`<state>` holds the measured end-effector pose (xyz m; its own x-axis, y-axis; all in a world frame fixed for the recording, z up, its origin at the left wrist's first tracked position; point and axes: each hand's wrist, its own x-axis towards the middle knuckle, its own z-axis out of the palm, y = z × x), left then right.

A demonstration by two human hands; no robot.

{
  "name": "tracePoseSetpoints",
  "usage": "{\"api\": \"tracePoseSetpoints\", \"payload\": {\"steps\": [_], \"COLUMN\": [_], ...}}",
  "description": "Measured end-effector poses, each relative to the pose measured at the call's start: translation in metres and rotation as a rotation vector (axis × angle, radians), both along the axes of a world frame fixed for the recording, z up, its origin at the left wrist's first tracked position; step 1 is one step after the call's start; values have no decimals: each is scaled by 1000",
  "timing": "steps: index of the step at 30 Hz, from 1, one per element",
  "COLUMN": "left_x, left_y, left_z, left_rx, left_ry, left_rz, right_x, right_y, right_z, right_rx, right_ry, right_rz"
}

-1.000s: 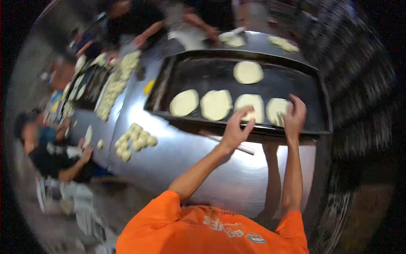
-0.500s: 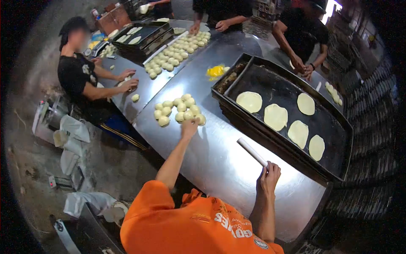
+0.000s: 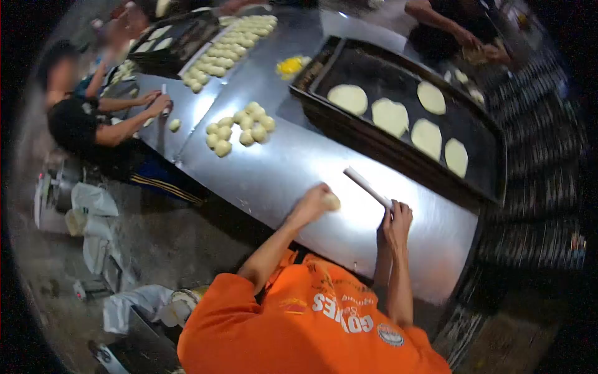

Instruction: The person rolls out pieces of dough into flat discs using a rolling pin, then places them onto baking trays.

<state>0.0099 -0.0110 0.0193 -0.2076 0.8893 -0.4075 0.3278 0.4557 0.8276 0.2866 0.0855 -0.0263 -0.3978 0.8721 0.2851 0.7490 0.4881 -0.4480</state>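
My left hand (image 3: 313,204) is closed on a pale dough ball (image 3: 332,201), held over the steel table in front of my body. A light-coloured rolling pin (image 3: 367,187) is gripped at its near end by my right hand (image 3: 397,221), its far end pointing up and to the left. Beyond my left hand lies a cluster of dough balls (image 3: 252,124). Past the rolling pin stands a black baking tray (image 3: 398,88) with several flattened dough rounds (image 3: 390,117) on it.
The steel table (image 3: 261,181) spans the middle. Rows of dough balls (image 3: 233,45) and a yellow mass (image 3: 288,67) lie farther back. At the left a co-worker (image 3: 87,118) handles a rolling pin; another person (image 3: 458,31) works behind the tray. Stacked dark trays (image 3: 536,137) line the right.
My left hand has left the cluster with a dough ball and moved right, nearer the rolling pin. My right hand still holds the pin. The camera view has shifted.
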Motion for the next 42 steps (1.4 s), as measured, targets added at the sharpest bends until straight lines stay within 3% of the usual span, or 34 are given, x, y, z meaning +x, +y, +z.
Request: {"api": "tracePoseSetpoints", "payload": {"steps": [2,3,5,6,7,9,10,14,16,17,19,21,24,27,33,38,42], "left_x": [-3,-2,4,2,8,20,15,-9,-20,-24,-31,-36,-28,-15,19,-21,-55], "left_y": [-27,-36,-58,-59,-63,-73,-75,-71,-65,-63,-49,-23,-11,-51,-105,-30,53], "left_z": [-32,-26,-4,-14,-23,-37,-39,-15,-10,-8,-3,-2,-27,-67,-58,-66,-53], "left_rx": [173,167,381,449,444,472,466,384,418,439,489,546,566,494,383,388,347], "left_ry": [215,217,717,664,662,981,1080,873,843,810,784,761,954,947,777,882,1033], "left_rz": [333,315,183,-7,-6,-187,-162,-44,84,184,154,135,-6,-17,52,42,49], "right_x": [-9,-23,-52,-76,-95,-110,-108,-65,-36,-23,-13,-26,-67,-71,-52,-97,-142], "right_y": [-7,-14,-31,-42,-53,-68,-66,-47,-25,-17,-4,-10,-39,-79,-93,-37,41], "right_z": [16,31,33,34,31,17,16,48,48,28,14,14,9,7,29,21,27], "right_rx": [69,135,77,36,-5,102,43,-93,-131,110,-99,-24,9,2,-205,38,-52], "right_ry": [-84,-111,68,49,29,-208,-267,-287,6,-101,-67,-50,39,69,-25,-8,-142], "right_rz": [-5,8,190,304,420,491,423,328,98,-8,33,202,345,307,368,329,319]}}
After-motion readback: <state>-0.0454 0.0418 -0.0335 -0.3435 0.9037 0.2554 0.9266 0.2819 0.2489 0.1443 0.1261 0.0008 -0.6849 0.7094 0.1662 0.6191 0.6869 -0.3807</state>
